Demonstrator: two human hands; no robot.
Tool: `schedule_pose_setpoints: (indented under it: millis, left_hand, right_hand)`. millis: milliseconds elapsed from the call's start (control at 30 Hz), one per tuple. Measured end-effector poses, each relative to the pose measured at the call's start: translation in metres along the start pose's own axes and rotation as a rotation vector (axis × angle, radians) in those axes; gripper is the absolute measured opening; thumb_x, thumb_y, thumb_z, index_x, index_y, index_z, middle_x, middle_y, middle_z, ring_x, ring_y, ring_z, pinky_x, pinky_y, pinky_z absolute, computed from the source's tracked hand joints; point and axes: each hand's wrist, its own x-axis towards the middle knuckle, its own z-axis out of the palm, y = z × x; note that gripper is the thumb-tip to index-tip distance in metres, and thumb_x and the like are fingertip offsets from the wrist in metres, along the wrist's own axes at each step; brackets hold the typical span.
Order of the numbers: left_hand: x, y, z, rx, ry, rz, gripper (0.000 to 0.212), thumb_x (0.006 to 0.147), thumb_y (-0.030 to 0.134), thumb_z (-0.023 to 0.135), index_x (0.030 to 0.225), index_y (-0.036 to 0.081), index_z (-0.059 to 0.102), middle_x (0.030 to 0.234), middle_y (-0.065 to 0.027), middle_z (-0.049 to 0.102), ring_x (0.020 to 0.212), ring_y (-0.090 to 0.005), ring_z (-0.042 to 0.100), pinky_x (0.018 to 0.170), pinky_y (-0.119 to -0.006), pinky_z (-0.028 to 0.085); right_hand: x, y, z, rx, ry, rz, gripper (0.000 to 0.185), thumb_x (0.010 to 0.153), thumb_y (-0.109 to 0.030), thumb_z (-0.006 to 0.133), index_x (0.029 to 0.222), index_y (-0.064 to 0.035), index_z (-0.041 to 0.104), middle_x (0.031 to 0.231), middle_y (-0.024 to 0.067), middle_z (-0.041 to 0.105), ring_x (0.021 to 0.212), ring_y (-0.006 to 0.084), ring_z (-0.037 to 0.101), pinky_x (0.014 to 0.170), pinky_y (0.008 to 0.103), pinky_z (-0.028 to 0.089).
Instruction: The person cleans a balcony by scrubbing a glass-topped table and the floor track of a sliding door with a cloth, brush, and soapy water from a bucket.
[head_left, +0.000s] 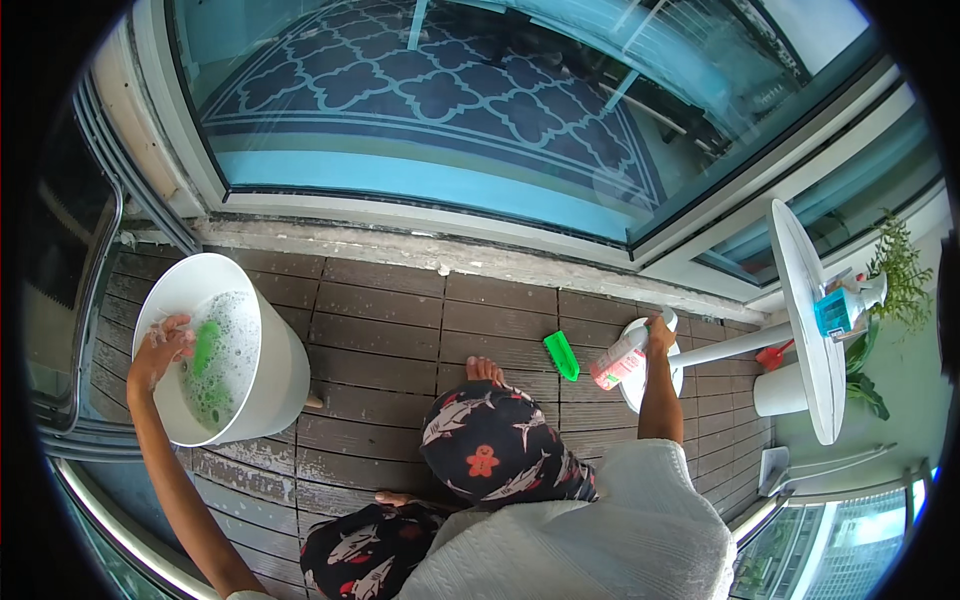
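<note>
My left hand (163, 346), wet with suds, reaches inside a tall white plastic bucket (283, 375) that leans toward me. Its fingertips meet the edge of a green object (205, 347) lying in the soapy foam; whether they grip it is hard to tell. My right hand (660, 335) is closed around the top of a white bottle with a pink label (619, 363). That bottle tilts in front of the round white table base (632, 394). Between my foot and the bottle, a bright green boat-shaped plastic piece (561, 355) lies on the brown deck tiles (375, 337).
A round white pedestal table (796, 322) at right carries a spray bottle of blue liquid (832, 311) and a plant (900, 262). Behind it stands a white pot (780, 391). A worn sill (420, 251) and glass door run ahead. Metal rails (112, 217) border the left.
</note>
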Motion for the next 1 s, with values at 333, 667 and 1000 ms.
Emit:
schedule_pose_setpoints:
  millis: [333,667,1000]
  left_hand:
    - [-0.003,0.014,0.004,0.131,-0.005,-0.032,0.058,0.078,0.039,0.06,0.123,0.004,0.048,0.09,-0.0034,0.06,0.076,-0.0107,0.056,0.07,-0.026,0.04]
    - [-0.035,0.006,-0.005,0.23,0.277,-0.112,0.065,0.077,0.049,0.056,0.127,0.009,0.046,0.1,-0.0045,0.057,0.083,-0.0134,0.054,0.076,-0.029,0.036]
    - [-0.072,-0.008,0.027,0.31,0.412,-0.25,0.058,0.082,0.045,0.054,0.125,0.007,0.046,0.101,-0.0046,0.058,0.08,-0.0165,0.055,0.073,-0.031,0.041]
  right_hand:
    - [0.043,0.015,-0.001,0.793,-0.201,-0.114,0.021,0.07,-0.021,0.054,0.062,-0.0018,0.06,0.086,0.0075,0.061,0.08,0.0183,0.055,0.077,0.0298,0.041]
    - [0.136,0.038,0.026,0.48,-0.028,0.07,0.011,0.064,-0.016,0.052,0.061,-0.0067,0.057,0.066,0.004,0.054,0.059,0.018,0.05,0.053,0.0315,0.041]
    - [0.262,0.063,0.027,0.334,0.123,0.274,0.015,0.053,-0.013,0.058,0.065,-0.0052,0.059,0.068,0.0063,0.055,0.061,0.0202,0.052,0.053,0.0326,0.042]
